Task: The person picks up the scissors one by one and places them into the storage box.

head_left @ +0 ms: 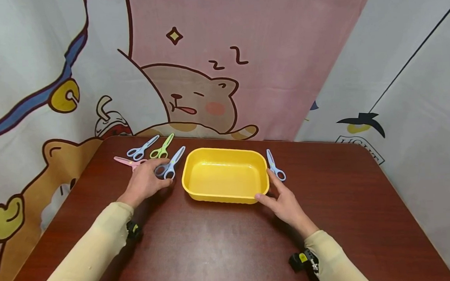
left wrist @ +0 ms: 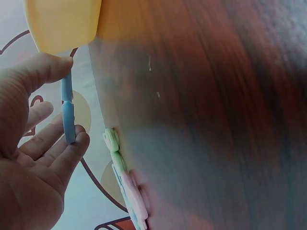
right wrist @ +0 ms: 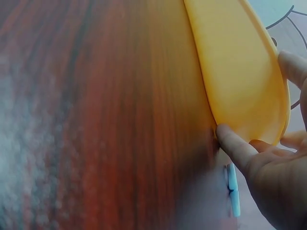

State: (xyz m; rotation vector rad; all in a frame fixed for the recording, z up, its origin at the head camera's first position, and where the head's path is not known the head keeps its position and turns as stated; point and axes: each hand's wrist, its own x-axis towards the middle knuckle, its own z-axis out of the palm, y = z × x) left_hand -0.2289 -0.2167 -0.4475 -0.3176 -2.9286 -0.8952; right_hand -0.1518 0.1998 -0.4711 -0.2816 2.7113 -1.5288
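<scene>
In my left hand (head_left: 146, 179) I hold a pair of blue scissors (head_left: 177, 157) by the handle loops, just left of the yellow tray (head_left: 224, 200). The left wrist view shows those blue scissors (left wrist: 68, 108) edge-on, pinched with the thumb on one side and fingers on the other. Their blades point up and away in the head view. My right hand (head_left: 287, 203) grips the tray's near right corner, thumb by the front rim and fingers along the right end. From the right wrist, one fingertip (right wrist: 225, 132) shows low against the tray wall. The tray's inside holds nothing.
Left of the tray lie more scissors: a blue pair (head_left: 142, 149), a green pair (head_left: 163, 147) and a pink pair (head_left: 127, 162), partly behind my left hand. Another blue pair (head_left: 274, 165) lies right of the tray. A patterned curtain (head_left: 274, 60) backs the brown table (head_left: 216, 248).
</scene>
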